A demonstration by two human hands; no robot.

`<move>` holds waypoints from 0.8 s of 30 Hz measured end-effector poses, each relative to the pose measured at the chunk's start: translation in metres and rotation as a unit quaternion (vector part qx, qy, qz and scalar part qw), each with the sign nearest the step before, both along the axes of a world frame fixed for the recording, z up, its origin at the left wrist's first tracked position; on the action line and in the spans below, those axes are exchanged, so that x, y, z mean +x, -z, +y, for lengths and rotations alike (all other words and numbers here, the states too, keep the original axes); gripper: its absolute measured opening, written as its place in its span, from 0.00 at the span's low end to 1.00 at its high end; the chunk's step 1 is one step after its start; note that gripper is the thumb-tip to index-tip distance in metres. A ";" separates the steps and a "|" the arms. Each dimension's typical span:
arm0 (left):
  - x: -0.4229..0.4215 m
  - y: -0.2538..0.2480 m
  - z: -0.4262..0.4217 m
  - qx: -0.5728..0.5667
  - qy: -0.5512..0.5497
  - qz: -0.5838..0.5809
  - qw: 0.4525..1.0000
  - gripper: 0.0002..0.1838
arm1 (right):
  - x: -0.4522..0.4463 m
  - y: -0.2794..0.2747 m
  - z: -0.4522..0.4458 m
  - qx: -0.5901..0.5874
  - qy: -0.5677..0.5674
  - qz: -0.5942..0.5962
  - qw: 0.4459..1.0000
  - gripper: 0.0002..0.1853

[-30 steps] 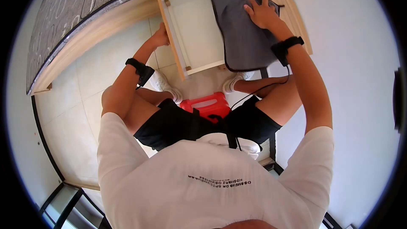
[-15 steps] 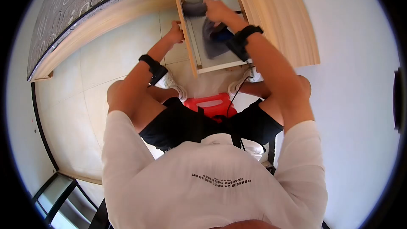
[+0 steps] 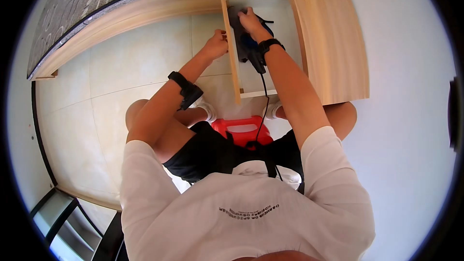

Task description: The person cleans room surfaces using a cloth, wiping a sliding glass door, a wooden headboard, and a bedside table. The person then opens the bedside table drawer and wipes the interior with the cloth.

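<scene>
My left hand (image 3: pixel 216 45) is closed at the outer side of the wooden drawer front (image 3: pixel 231 48); its fingertips touch the front, and whether they hold a handle is hidden. Inside the pulled-out white drawer (image 3: pixel 282 12), my right hand (image 3: pixel 250 21) is closed on a dark grey cloth (image 3: pixel 238 34). The cloth lies bunched against the inner face of the front. Beside it, partly under my right wrist, is a dark item with a blue part, too covered to make out.
A wooden cabinet top (image 3: pixel 333 43) is right of the drawer. Left is a bed with a patterned grey cover (image 3: pixel 96 9) above a wooden side rail (image 3: pixel 140 17). A red plastic container (image 3: pixel 241 128) stands between my feet on the tiled floor (image 3: pixel 106 87).
The grey cloth has gone from over the drawer and cabinet top to a bunch inside the drawer, with my right hand. The view has shifted, and my left hand stays at the drawer front.
</scene>
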State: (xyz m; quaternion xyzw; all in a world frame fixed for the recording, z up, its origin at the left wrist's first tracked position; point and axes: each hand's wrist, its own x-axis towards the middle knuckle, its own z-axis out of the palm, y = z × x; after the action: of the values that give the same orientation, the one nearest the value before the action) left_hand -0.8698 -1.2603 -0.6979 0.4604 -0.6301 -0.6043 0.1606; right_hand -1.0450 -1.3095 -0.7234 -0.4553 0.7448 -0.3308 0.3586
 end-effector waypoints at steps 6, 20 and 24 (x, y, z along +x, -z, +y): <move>-0.003 -0.002 -0.016 -0.102 0.065 -0.104 0.987 0.17 | -0.003 -0.006 0.007 0.065 -0.148 0.121 0.980 0.35; -0.003 -0.010 -0.017 -0.072 0.059 -0.067 0.993 0.18 | -0.006 -0.040 0.086 0.329 -0.335 0.003 0.883 0.30; 0.000 0.007 -0.015 -0.095 0.032 -0.070 0.993 0.18 | -0.004 -0.035 0.068 0.121 -0.108 0.043 0.986 0.25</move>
State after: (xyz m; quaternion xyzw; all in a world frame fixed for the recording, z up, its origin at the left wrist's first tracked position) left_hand -0.8697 -1.2751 -0.7050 0.4642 -0.7083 -0.5131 0.1398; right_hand -1.0489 -1.2419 -0.6880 -0.4996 0.7406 -0.1775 0.4127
